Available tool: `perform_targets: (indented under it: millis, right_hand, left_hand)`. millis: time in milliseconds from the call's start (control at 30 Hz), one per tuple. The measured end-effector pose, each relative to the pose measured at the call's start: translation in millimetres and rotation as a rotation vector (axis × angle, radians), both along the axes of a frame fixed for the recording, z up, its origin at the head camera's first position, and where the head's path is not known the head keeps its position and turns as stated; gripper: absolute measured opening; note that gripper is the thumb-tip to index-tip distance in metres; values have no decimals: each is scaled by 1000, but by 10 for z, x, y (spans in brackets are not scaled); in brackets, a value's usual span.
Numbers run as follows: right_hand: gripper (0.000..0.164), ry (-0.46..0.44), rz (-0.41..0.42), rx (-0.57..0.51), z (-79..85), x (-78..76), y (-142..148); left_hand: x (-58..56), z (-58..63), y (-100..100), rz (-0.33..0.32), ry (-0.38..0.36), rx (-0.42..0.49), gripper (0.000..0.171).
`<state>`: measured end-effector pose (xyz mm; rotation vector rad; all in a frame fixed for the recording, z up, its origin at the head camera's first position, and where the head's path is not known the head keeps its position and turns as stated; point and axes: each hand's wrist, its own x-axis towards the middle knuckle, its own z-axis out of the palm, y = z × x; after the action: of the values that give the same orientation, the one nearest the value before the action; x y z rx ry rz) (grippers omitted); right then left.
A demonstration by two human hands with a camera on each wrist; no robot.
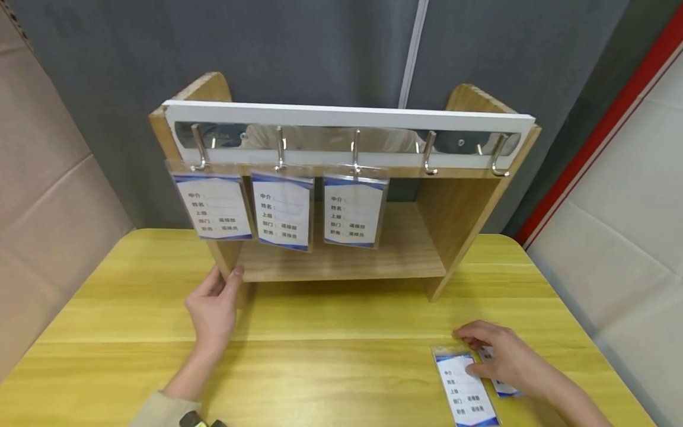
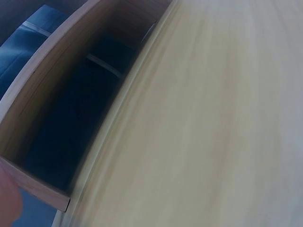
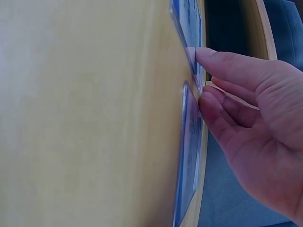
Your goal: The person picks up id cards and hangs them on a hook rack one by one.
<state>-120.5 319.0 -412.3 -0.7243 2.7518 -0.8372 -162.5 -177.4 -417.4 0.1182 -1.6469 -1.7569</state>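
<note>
My left hand (image 1: 211,311) grips the lower left side panel of a wooden shelf (image 1: 341,270), thumb on its front edge. In the left wrist view only a blurred bit of that hand (image 2: 8,198) shows, beside the shelf's wood. At the lower right, my right hand (image 1: 504,353) is over two flat name badges in clear sleeves. Its thumb touches the edge of the nearer badge (image 1: 465,388), while the other badge (image 1: 506,388) lies partly hidden under the hand. In the right wrist view the thumb (image 3: 207,53) and fingertips stand apart at the badges' edges.
A white rail with a metal strip and several hooks (image 1: 430,153) runs along the shelf's top. Three badges hang at its left hooks: the left (image 1: 214,207), middle (image 1: 283,209) and right (image 1: 354,210). Grey and pale partitions (image 1: 320,53) stand around the yellow wooden table (image 1: 320,367).
</note>
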Motion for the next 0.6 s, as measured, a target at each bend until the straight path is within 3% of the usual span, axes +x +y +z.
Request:
perform_targets:
  millis: [600]
  right_hand:
    - [42, -109, 34, 40, 53, -71, -30]
  left_hand:
    - [5, 10, 7, 1, -8, 2, 34]
